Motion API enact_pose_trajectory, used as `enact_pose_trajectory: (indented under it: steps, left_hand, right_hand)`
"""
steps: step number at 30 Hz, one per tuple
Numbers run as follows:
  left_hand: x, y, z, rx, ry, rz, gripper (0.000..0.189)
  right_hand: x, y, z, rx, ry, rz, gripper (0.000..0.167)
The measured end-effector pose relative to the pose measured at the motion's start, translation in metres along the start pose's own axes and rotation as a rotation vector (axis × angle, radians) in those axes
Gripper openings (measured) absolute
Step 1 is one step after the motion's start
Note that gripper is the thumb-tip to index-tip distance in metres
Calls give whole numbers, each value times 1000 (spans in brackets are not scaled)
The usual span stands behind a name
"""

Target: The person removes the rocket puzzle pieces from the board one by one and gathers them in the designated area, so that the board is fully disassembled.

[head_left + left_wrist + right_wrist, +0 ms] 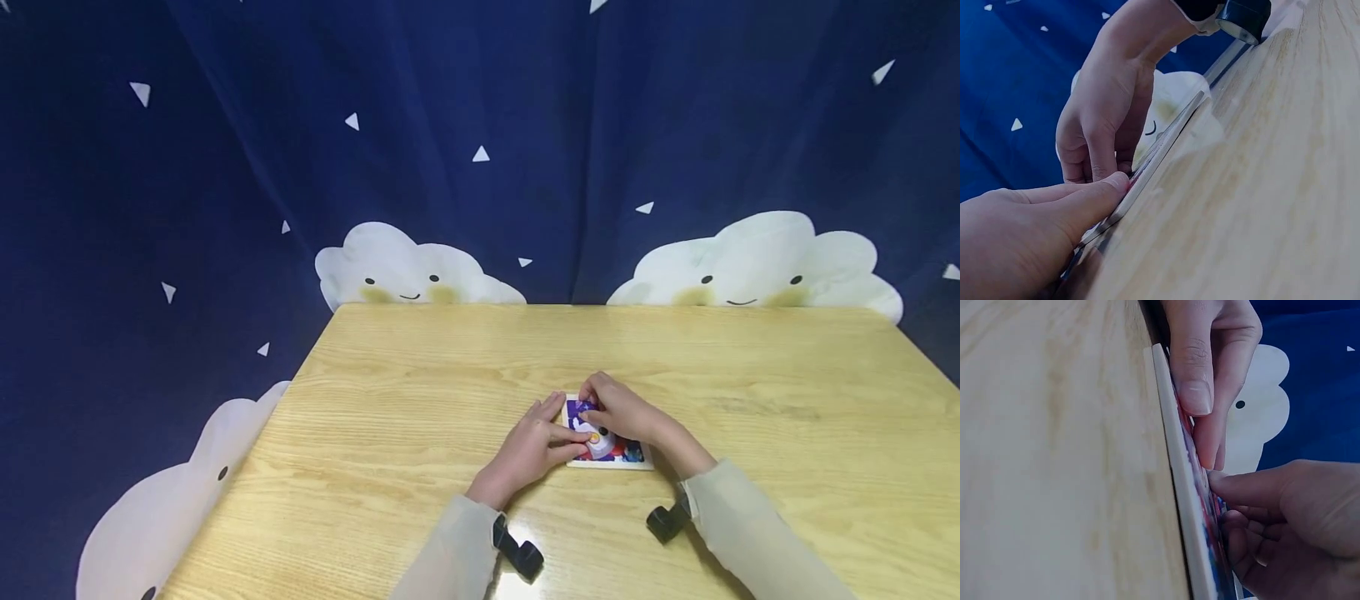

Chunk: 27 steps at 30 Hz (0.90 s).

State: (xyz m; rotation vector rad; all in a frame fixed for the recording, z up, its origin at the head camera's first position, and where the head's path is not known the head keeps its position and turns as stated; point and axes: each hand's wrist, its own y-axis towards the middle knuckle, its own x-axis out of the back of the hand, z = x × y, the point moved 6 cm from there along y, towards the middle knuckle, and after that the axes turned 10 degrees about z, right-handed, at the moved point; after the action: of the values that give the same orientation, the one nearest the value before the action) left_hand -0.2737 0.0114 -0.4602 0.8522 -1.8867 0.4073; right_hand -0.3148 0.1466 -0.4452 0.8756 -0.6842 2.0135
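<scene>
A small flat board (611, 465) with a white rim lies on the wooden table. Its picture is colourful: purple, red and blue around a white figure with an orange-yellow round spot. My left hand (528, 446) comes from the left, its extended fingers resting on the board's left edge and picture. Across the upper part bends my right hand (626, 412), thumb and curled fingertips touching the picture. In the left wrist view the board (1169, 137) appears edge-on, both hands meeting at its face. The right wrist view shows the right thumb (1247, 487) against it; anything between those fingertips is hidden.
The pale wooden table (375, 400) extends around the board on every side. Behind and left hangs a dark blue curtain (420, 75) with white triangles and smiling clouds. Black wrist devices (528, 560) sit at both cuffs, close to the tabletop.
</scene>
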Motion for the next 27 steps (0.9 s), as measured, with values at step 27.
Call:
enact_pose_trajectory:
  steps: [27]
  left_hand:
    - [0,-2,2,-11,-2,13,27]
  right_hand:
    - [-9,-15,1,183,-58,-307,22]
